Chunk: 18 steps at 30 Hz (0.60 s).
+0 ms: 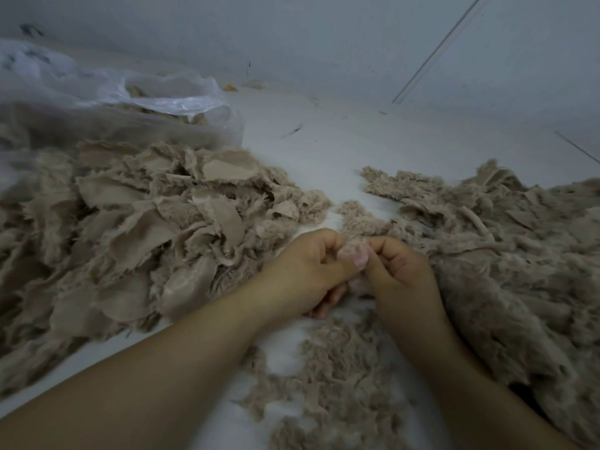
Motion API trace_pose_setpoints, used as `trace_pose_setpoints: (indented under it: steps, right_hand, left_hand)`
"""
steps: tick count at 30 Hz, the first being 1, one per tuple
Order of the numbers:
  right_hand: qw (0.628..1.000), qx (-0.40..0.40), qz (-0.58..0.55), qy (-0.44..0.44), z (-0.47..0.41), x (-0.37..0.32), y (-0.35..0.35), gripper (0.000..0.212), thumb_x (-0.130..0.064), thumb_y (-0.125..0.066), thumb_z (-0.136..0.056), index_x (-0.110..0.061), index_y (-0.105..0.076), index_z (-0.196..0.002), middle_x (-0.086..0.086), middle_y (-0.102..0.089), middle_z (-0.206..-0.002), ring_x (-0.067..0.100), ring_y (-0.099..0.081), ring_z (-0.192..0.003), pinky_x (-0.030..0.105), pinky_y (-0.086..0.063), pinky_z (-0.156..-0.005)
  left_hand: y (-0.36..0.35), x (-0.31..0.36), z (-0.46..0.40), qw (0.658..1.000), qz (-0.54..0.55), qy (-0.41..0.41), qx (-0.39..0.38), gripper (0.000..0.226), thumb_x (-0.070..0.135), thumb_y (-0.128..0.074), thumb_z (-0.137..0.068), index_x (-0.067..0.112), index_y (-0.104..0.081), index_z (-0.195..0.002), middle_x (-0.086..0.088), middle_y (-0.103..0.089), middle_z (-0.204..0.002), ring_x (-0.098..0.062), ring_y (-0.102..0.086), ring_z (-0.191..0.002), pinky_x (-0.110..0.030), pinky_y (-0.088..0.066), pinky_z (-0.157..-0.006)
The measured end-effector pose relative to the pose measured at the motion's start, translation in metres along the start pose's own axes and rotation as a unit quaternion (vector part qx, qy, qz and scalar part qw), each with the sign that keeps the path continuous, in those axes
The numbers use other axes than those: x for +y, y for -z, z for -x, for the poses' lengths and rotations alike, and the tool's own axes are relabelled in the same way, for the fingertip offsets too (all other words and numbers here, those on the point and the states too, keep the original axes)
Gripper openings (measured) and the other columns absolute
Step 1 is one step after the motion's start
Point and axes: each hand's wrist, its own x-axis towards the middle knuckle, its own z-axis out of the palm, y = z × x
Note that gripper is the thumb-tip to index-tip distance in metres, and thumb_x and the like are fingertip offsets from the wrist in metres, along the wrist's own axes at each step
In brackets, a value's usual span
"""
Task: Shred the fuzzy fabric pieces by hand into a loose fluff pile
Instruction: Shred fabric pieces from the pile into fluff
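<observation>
In the head view I have both hands meeting near the centre of the frame: my left hand (308,264) and my right hand (402,271) are curled, thumbs and fingertips pinching one small fuzzy scrap (354,253) between them, knuckles almost touching. I judge this to be the tearing step on a single piece, with the scrap gripped from both sides and not yet pulled apart. The next move, as I read it, calls for drawing the hands away from each other so the pile separates from its backing, then letting the loosened fibres fall. At 9 o'clock from the hands lies a heap of fabric pieces (146,222), many showing their smooth woven backs, seemingly unshredded. At 3 o'clock and wrapping down to 6 o'clock spreads the fluff pile (503,254), stringy and loose, with thinner wisps on the pale tabletop (324,147) under my forearms. At 10 o'clock, behind the heap, sits a clear plastic bag (168,102), its mouth slumped open; inside I make out more tan material, though whether it is pieces or fluff I cannot tell.
</observation>
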Motion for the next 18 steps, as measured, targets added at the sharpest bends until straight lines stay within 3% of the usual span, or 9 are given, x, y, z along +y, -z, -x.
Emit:
trace_pose_setpoints:
  steps: [1, 3, 5, 7, 10, 14, 16, 18]
  right_hand:
    - [1.0, -0.001, -0.003, -0.006, 0.0, -0.001, 0.0, 0.023, -0.02, -0.054, -0.101, -0.007, -0.066, -0.085, 0.015, -0.069, -0.069, 0.034, -0.068, -0.065, 0.044, -0.058, -0.059]
    - [1.0, 0.009, 0.004, -0.001, 0.001, -0.003, 0.0, 0.022, -0.019, -0.056, -0.099, -0.008, -0.066, -0.083, 0.012, -0.068, -0.068, 0.02, -0.064, -0.058, 0.031, -0.053, -0.051]
    - [1.0, 0.011, -0.002, 0.008, 0.001, -0.005, 0.0, 0.02, -0.017, -0.057, -0.098, -0.007, -0.067, -0.083, 0.01, -0.069, -0.069, 0.016, -0.063, -0.059, 0.025, -0.051, -0.052]
    - [1.0, 0.0, -0.013, 0.018, 0.001, -0.006, 0.0, 0.02, -0.014, -0.058, -0.097, -0.007, -0.068, -0.081, 0.011, -0.07, -0.069, 0.022, -0.065, -0.061, 0.027, -0.054, -0.054]
    - [1.0, 0.012, 0.006, 0.026, 0.001, -0.005, -0.001, 0.025, -0.024, -0.062, -0.094, -0.013, -0.066, -0.073, 0.015, -0.063, -0.06, 0.032, -0.055, -0.052, 0.038, -0.049, -0.05]
    - [0.999, 0.038, 0.024, 0.025, 0.0, -0.001, 0.001, 0.029, -0.021, -0.061, -0.096, -0.011, -0.063, -0.069, -0.001, -0.049, -0.047, 0.008, -0.042, -0.041, 0.02, -0.038, -0.041]
    - [0.999, 0.044, 0.012, 0.02, 0.0, 0.0, 0.002, 0.026, -0.02, -0.062, -0.096, -0.011, -0.065, -0.072, 0.005, -0.051, -0.048, 0.012, -0.043, -0.041, 0.025, -0.039, -0.04]
    - [0.999, 0.037, -0.003, 0.025, 0.001, -0.001, 0.001, 0.023, -0.022, -0.063, -0.095, -0.013, -0.067, -0.075, 0.022, -0.057, -0.057, 0.03, -0.048, -0.045, 0.041, -0.045, -0.043]
  left_hand:
    - [0.001, 0.0, 0.0, 1.0, -0.007, 0.013, -0.015, 0.033, 0.032, -0.058, -0.096, 0.003, -0.049, -0.083, -0.006, -0.051, -0.048, -0.019, -0.038, -0.033, -0.019, -0.031, -0.035]
    - [0.004, 0.0, -0.001, 0.999, -0.003, 0.027, -0.032, 0.042, 0.037, -0.057, -0.096, -0.004, -0.051, -0.086, -0.006, -0.05, -0.048, -0.017, -0.037, -0.034, -0.02, -0.031, -0.037]
    - [0.007, 0.0, -0.001, 0.998, 0.018, 0.024, -0.047, 0.037, 0.041, -0.06, -0.092, 0.006, -0.056, -0.077, -0.005, -0.048, -0.048, -0.017, -0.035, -0.036, -0.02, -0.029, -0.038]
    - [0.008, 0.0, 0.0, 0.997, 0.053, 0.014, -0.051, 0.03, 0.041, -0.063, -0.086, 0.019, -0.059, -0.066, -0.005, -0.045, -0.047, -0.018, -0.033, -0.037, -0.022, -0.026, -0.039]
    - [0.008, -0.004, -0.002, 0.991, 0.135, 0.0, -0.002, 0.028, 0.025, -0.063, -0.089, 0.014, -0.056, -0.064, -0.008, -0.041, -0.045, -0.017, -0.028, -0.037, -0.03, -0.017, -0.043]
    - [0.008, -0.007, -0.006, 0.972, 0.22, -0.003, 0.081, 0.025, 0.015, -0.057, -0.092, 0.007, -0.048, -0.07, -0.01, -0.039, -0.047, -0.018, -0.028, -0.037, -0.031, -0.017, -0.043]
    - [0.009, -0.006, -0.007, 0.963, 0.244, -0.001, 0.109, 0.025, 0.012, -0.052, -0.093, 0.008, -0.046, -0.069, -0.009, -0.041, -0.049, -0.018, -0.032, -0.034, -0.021, -0.019, -0.04]
    - [0.011, -0.004, -0.008, 0.965, 0.245, 0.014, 0.097, 0.021, 0.015, -0.049, -0.095, 0.007, -0.05, -0.076, -0.01, -0.047, -0.055, -0.019, -0.039, -0.034, -0.017, -0.023, -0.037]
